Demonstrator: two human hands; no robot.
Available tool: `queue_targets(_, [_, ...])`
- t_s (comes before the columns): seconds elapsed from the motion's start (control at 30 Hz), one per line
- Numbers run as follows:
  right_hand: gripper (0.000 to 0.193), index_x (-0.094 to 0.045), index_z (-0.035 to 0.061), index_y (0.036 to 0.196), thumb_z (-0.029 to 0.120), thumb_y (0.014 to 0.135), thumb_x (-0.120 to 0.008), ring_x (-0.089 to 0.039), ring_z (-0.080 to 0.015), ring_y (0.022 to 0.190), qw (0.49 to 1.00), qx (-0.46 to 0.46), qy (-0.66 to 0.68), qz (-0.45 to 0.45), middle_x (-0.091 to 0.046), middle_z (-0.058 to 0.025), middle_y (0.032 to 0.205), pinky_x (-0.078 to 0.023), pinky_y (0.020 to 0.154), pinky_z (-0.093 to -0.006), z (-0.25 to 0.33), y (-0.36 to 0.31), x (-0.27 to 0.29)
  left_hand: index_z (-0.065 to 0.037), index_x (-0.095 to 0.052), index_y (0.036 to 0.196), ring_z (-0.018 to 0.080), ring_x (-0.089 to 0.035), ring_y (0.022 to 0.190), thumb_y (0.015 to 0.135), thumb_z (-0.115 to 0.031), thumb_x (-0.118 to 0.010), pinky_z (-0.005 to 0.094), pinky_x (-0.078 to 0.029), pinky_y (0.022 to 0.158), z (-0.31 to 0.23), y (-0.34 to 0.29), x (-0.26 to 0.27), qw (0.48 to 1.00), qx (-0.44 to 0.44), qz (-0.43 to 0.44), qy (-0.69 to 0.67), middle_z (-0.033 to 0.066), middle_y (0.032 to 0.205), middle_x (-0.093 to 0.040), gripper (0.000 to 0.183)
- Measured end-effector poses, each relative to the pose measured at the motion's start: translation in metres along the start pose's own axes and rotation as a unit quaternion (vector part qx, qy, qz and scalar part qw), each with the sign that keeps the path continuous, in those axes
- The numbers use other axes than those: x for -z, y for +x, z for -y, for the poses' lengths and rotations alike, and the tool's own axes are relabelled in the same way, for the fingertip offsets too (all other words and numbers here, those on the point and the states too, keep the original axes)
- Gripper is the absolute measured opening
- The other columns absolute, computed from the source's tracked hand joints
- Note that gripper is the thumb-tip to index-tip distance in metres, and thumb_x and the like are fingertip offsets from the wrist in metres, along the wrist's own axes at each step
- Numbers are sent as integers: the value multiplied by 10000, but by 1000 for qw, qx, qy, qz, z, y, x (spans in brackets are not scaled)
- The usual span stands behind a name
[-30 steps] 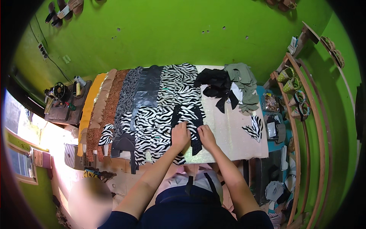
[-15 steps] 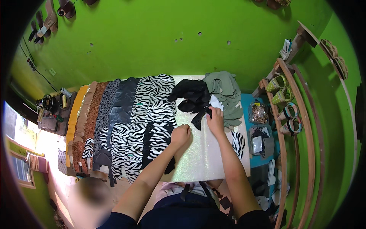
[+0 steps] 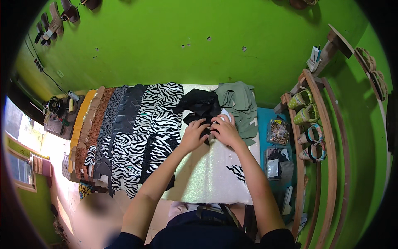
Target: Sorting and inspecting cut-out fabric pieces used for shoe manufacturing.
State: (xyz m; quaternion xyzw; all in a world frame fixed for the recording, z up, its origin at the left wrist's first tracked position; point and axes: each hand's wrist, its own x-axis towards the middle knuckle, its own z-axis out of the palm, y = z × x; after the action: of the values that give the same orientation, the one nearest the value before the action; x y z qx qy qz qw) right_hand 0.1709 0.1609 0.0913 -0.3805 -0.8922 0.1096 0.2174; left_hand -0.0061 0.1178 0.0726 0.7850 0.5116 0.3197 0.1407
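Note:
Both my hands are together over the pale table [image 3: 199, 182], at the near edge of a crumpled pile of black fabric [image 3: 200, 101]. My left hand [image 3: 193, 137] has its fingers bent onto a small black fabric piece [image 3: 206, 132], mostly hidden by the hands. My right hand [image 3: 226, 132] grips the same piece from the other side, fingertips close to the left ones. A white piece [image 3: 225, 113] shows just beyond my right hand. Grey-green cut pieces [image 3: 236, 99] lie stacked to its right, and zebra-print pieces [image 3: 161, 108] overlap in rows to the left.
Dark, brown and yellow cut pieces [image 3: 85, 124] continue leftward toward a sewing machine [image 3: 56, 108]. A small zebra-print piece [image 3: 237, 172] lies near my right forearm. On the right are a blue surface with clear bags [image 3: 277, 132] and a wooden rack [image 3: 327, 166] holding sandals [image 3: 304, 115].
My left hand has moved forward from over the bare table to the black piece. My right hand has drawn slightly nearer and left, and the two hands now meet. The view has shifted slightly.

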Motion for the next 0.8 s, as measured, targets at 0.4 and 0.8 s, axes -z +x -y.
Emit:
queue_targets(0.4, [217,-612,71,915,254,799,-599,-575,-239,712,955,-89,157,237,-617,-93,778,-436,667,-319,1,-38,28,-34,-622,904,184,-570,632,827,-227,-583,289,-445,625,-33,-19,16,963,163,191,-103,124,726,-620,212])
queue_targets(0.8, [372,-590,55,955,333,721,-668,-562,-274,971,960,-169,-32,220,-599,-102,1017,-431,828,-401,-17,-90,-20,-104,-573,1040,325,-497,988,758,-193,-585,416,-424,833,-15,-73,-49,973,195,86,89,143,1098,-504,295])
